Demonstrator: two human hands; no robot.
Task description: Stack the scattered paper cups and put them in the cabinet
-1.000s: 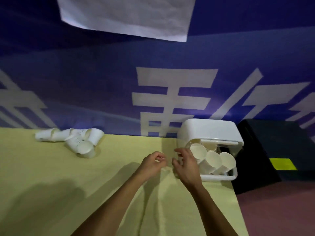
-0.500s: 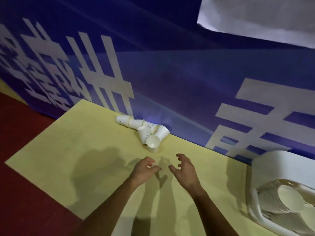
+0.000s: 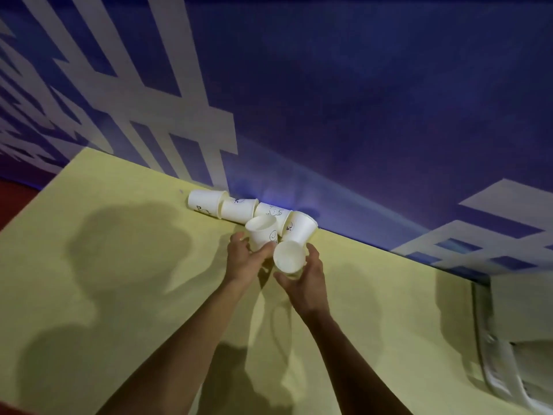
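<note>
Since half a second ago both hands have crossed the yellow tabletop point(image 3: 119, 265) from short of the pile onto it, and the white cabinet point(image 3: 520, 310) now sits at the right edge of view, well apart. Three paper cups point(image 3: 238, 209) lie on their sides along the blue wall. At the pile, the left hand point(image 3: 244, 262) grips one cup point(image 3: 261, 232) round its wall; the right hand point(image 3: 305, 280) curls round another cup point(image 3: 288, 256), mouth toward the camera. They look featherlight, thin-walled and easily crushed: hold gently mid-wall, below the stiffer rim.
</note>
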